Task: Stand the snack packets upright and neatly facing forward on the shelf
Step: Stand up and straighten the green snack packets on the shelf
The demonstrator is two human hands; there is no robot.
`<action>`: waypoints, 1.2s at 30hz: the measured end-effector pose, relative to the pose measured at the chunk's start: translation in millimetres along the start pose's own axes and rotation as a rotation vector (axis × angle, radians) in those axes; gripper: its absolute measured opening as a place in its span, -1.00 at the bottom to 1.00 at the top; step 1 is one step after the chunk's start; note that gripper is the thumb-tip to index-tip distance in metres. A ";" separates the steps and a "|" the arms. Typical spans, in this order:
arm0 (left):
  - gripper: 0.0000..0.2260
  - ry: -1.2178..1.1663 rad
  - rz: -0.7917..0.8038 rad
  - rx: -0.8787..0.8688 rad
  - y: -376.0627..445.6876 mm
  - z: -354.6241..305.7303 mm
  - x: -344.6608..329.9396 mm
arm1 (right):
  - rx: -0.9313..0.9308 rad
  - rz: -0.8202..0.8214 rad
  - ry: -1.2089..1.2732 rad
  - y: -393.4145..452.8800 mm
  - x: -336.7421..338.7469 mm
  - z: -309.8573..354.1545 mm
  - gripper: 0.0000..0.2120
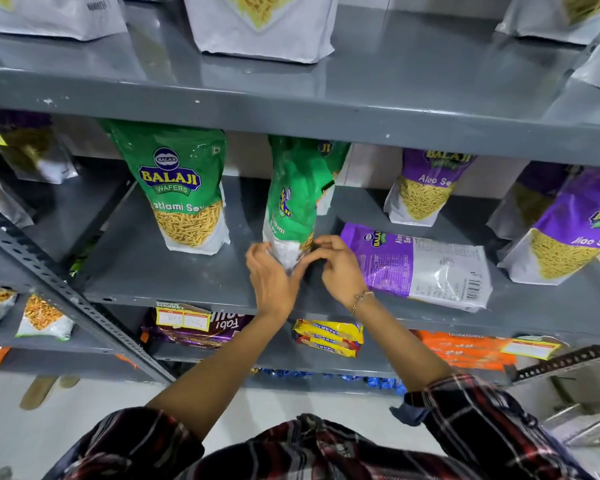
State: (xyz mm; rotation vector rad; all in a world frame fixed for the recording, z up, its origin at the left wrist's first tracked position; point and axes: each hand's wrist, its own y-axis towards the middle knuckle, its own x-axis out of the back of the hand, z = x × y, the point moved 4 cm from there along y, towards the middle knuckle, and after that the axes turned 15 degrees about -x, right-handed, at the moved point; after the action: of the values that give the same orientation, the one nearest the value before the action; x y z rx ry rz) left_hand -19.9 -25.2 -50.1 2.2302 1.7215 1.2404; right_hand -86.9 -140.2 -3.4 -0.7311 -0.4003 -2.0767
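Note:
On the grey middle shelf [174, 271] a green Ratlami Sev packet [297, 202] stands upright but turned sideways, its front facing left. My left hand [272, 275] and my right hand [338, 268] both grip its white bottom end. Left of it another green packet [182, 192] stands upright with its front forward. Just right of my right hand a purple Aloo Sev packet [420, 263] lies flat, back side up. Behind that one a purple packet [426, 188] stands upright, and one more purple packet [568, 233] leans at the far right.
The shelf above [326, 109] overhangs the packet tops and carries white pouches [262, 29]. Below are biscuit packs [328, 337], a dark pack with a price tag [187, 325] and orange packs [465, 351]. A slotted metal upright [70, 299] runs diagonally at left.

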 end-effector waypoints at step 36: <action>-0.84 -0.199 -0.076 0.266 33.3 46.3 20.9 | -0.167 0.023 -0.063 67.8 48.1 -33.7 -0.60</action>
State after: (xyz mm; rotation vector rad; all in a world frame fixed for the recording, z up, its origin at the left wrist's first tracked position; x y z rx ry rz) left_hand 35.9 -1.5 -53.3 2.3056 1.9669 0.7831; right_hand -64.3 -226.9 1.6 -0.8979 -0.2534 -2.0870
